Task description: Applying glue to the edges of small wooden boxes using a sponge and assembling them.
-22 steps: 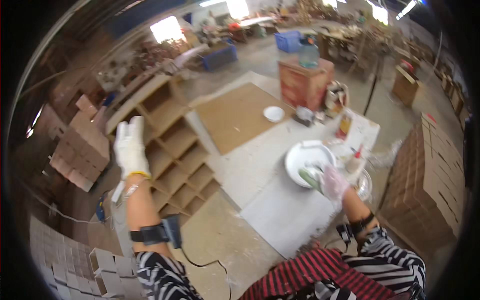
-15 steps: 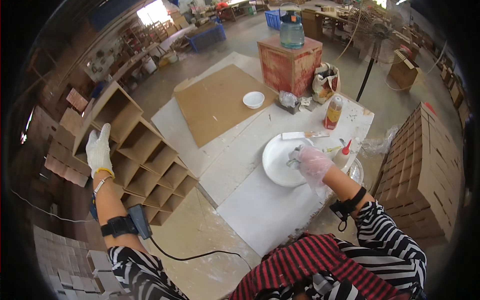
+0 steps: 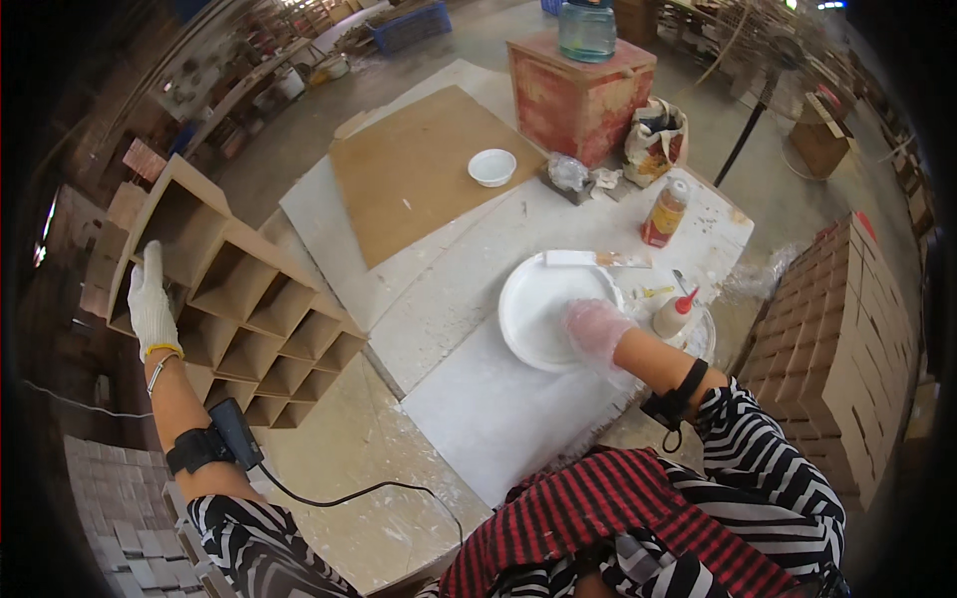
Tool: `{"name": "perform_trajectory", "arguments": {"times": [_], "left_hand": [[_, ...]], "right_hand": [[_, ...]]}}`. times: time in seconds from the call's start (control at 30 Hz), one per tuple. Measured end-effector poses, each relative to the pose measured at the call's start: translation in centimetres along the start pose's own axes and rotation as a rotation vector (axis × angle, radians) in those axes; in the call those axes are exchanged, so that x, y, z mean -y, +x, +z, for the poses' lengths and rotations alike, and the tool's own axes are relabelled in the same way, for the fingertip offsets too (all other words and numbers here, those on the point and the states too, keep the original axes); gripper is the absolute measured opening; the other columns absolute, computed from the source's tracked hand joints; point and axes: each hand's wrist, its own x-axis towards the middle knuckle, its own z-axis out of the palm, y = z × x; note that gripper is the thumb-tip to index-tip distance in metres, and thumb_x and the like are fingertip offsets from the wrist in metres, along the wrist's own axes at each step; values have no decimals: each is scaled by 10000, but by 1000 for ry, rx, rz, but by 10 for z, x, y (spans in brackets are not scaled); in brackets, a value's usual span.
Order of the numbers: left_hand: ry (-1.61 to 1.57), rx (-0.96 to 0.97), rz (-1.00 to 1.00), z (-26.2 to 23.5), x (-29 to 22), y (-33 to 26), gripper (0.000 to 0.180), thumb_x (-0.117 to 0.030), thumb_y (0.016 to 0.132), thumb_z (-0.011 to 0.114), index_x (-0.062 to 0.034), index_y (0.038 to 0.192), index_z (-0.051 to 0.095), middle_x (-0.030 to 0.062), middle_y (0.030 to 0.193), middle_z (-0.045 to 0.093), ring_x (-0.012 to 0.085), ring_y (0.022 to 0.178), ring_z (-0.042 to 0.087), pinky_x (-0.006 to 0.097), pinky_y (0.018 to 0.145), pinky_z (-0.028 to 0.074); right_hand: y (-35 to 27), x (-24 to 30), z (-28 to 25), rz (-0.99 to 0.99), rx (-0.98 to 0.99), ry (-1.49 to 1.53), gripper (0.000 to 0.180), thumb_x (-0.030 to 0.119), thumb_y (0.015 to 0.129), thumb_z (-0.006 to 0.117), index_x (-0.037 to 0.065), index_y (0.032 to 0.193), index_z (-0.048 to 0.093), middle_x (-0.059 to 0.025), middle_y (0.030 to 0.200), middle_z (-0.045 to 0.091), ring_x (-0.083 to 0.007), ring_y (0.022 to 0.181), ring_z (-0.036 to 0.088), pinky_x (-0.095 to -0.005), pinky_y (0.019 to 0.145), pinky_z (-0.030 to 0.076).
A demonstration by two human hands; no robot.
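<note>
My left hand (image 3: 153, 307), in a white knitted glove, grips the outer edge of a tan wooden compartment shelf (image 3: 212, 281), its thumb pointing up. The shelf stands tilted at the left of the worktable, its open cells facing me. Over a round white basin (image 3: 515, 344), my right hand (image 3: 596, 334) reaches down in a thin clear plastic glove. Its fingers look bunched; what they hold is hidden under the glove. A flat brush (image 3: 610, 259) with a wooden handle lies across the basin's far rim. Beside my right wrist stands a white squeeze bottle (image 3: 673, 317) with a red nozzle.
A brown board (image 3: 399, 189) carries a small white bowl (image 3: 492, 167). An orange-and-red bottle (image 3: 664, 214) stands farther right. Behind are a worn red box (image 3: 568, 105) with a blue water jug (image 3: 587, 32) and a bag (image 3: 656, 145). Stacked brown panels (image 3: 827, 349) rise at the right.
My right hand has lowered into the basin and turned, hiding its fingers. The view has tilted down, and the left hand stays at the shelf's edge.
</note>
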Motion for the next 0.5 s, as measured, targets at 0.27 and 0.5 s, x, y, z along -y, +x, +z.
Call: {"name": "perform_trajectory", "arguments": {"times": [0.27,0.5], "left_hand": [[-813,9,-289,-4,28,16,816,-601,860,518,-79,1429,252,176,1348,425,308,1256,399,439,1037,309],[-962,-252,-6,-52,-36,-23,861,-588,831,569,-42,1422,264,152,1477,285,341,1351,275,458,1097,204]], "right_hand": [[-25,-24,6,-76,-379,450,184,152,744,604,98,908,667,-169,864,602,-347,819,595,-419,740,494],[-35,-46,6,159,-259,850,262,159,836,587,-1,1039,631,-98,883,639,-177,779,600,-300,681,482]]}}
